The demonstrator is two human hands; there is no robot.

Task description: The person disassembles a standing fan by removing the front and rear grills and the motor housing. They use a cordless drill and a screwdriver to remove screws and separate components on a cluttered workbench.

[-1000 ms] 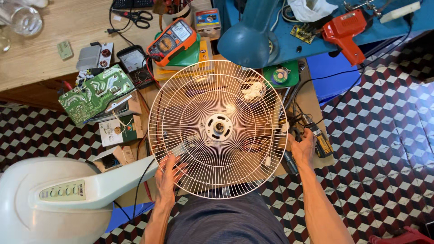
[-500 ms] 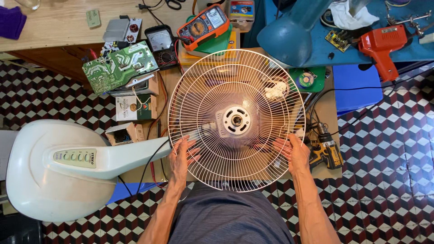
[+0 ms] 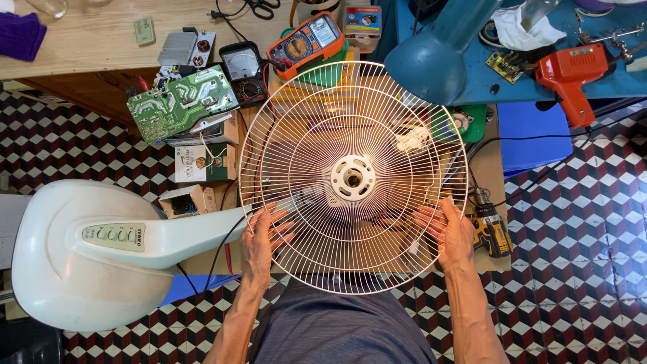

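Gripping the white wire fan guard [image 3: 352, 178], both hands [image 3: 259, 237] partly screen the cluttered workbench [image 3: 67, 40] behind it.

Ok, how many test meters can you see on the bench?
2. An orange meter lies at the top, just above the wire fan guard; a black dial meter sits to its left, beside the green circuit board. More could be hidden by clutter.

Green circuit board [image 3: 182, 102], orange multimeter [image 3: 304, 44], red soldering gun [image 3: 571, 73], blue lamp shade [image 3: 431, 62] (checkered floor [image 3: 579, 256] below)
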